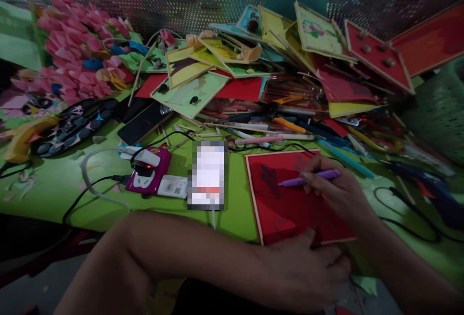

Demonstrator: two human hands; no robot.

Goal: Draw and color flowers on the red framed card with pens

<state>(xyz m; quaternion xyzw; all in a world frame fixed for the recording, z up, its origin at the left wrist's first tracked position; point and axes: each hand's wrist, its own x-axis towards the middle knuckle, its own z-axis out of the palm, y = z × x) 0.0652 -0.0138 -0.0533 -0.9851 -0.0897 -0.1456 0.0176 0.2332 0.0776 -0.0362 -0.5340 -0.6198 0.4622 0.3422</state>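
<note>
- Clamped on a purple pen (308,178) with the right grip (328,182), pinched near the middle between thumb and fingers, probably for fine control of the tip.
- Held over the far left part of a red card (300,204), with the tip right by a dark flower drawing (269,179); cannot tell whether touching the surface or just above it.
- Points the pen's tip leftward and slightly toward the body, with the long axis nearly side to side and the blunt end out to the right, past the knuckles.
- Laid flat with the left grip (308,266) at the card's near edge, fingers slightly apart and not closed on anything visible, likely to steady the card.
- Set on the green tabletop (238,194) in front of the body, with the card's left edge running away and tilting a little left at the far end; bordered by a pale wooden strip (254,199), and marked with fainter lines (284,225) nearer the body.
- Placed just left of the card, a lit phone (207,175), perhaps for easy viewing, with a cable at the near end.
- Farther left, a purple power strip (165,160), probably within cord reach.
- Off to the right, a blue glue gun (435,189), apart from the card.
- Heaped along the back, framed cards (319,32) and pink paper flowers (79,49), perhaps to spare working room.
</note>
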